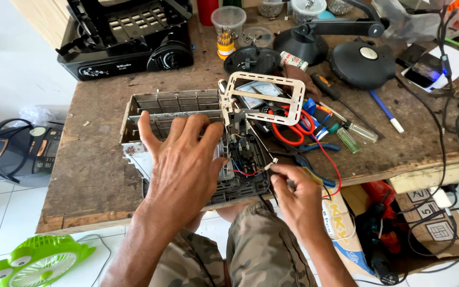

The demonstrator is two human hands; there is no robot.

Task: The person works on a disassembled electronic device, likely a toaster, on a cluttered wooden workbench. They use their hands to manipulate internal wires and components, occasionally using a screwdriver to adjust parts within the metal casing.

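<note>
Behind the opened toaster [187,114]: clear cup [228,24] holding screwdriver bits. Left hand [183,162] spread flat atop toaster; right hand [293,194] pinching a wire end [273,161] beside it.

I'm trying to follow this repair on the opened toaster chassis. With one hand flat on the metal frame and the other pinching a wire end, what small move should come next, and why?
Probably guide the white wire tip a little further toward the wiring cluster. The right hand pinches it just beside the exposed red and black leads, while the left hand presses down on the metal chassis and steadies it. Whether the tip already touches a terminal cannot be told.
</note>
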